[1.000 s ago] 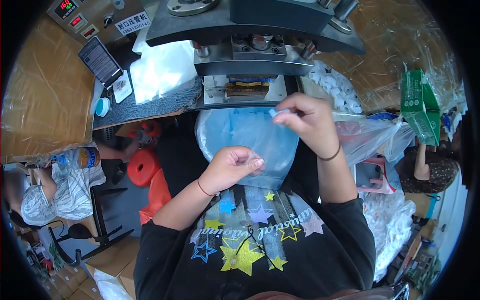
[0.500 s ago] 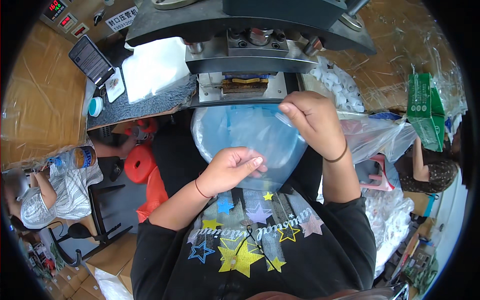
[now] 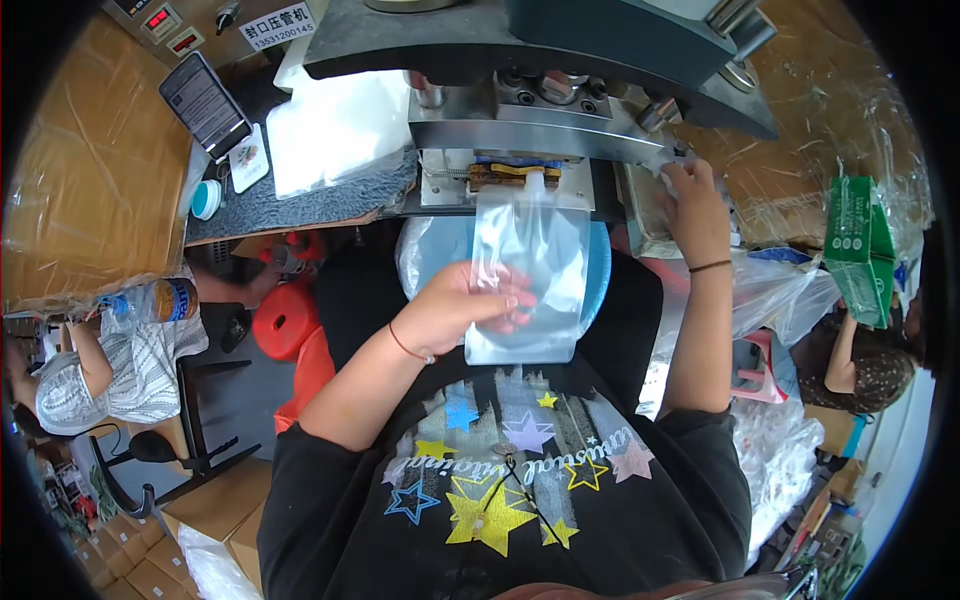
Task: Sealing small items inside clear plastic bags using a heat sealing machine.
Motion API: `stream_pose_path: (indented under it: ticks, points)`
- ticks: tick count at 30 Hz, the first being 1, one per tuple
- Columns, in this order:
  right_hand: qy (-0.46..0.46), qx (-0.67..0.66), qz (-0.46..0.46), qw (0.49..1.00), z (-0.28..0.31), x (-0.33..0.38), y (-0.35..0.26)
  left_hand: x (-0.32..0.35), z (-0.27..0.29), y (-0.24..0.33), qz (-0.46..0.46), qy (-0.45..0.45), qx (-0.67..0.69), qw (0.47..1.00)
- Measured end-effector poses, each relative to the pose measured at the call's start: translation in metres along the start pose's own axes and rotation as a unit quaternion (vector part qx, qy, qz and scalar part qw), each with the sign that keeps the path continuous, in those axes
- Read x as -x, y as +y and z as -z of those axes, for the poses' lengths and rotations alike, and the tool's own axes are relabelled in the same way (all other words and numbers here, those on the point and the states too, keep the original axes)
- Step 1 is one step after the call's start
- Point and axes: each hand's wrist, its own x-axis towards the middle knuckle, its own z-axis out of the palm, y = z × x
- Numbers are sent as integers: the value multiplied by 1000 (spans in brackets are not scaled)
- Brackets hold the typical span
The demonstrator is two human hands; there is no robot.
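Observation:
A clear plastic bag (image 3: 530,330) lies over my lap, its narrow white spout (image 3: 536,185) at the sealing block (image 3: 500,173) of the press. My left hand (image 3: 475,300) holds the bag near its middle, thumb on top; the fingers show through the film behind. Off to the right of the press, my right hand (image 3: 695,205) is among the small white plastic pieces (image 3: 672,165), fingers bent together. Whatever its fingertips grip is mostly hidden. Under the bag sits a light-blue basin (image 3: 600,275) with clear film at its left side.
The heavy metal press bar (image 3: 530,138) hangs over the block. At left on a grey cloth (image 3: 300,210) are a stack of clear bags (image 3: 335,135), a phone (image 3: 205,105) and a small round tub (image 3: 206,199). A green box (image 3: 858,240) stands far right. Other people sit at both sides.
My right hand has left the bag and moved right to the white pieces. The bag now lies straight with its spout at the press block. My left hand still holds it.

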Motion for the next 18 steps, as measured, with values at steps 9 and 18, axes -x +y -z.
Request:
stream_pose_path:
  ticks: [9, 18]
  points:
    - [81, -36, 44, 995, -22, 0, 1, -8, 5, 28, -60, 64, 58, 994]
    - [46, -50, -36, 997, -31, 4, 4, 17, 111, 66, -225, 391, -786, 423]
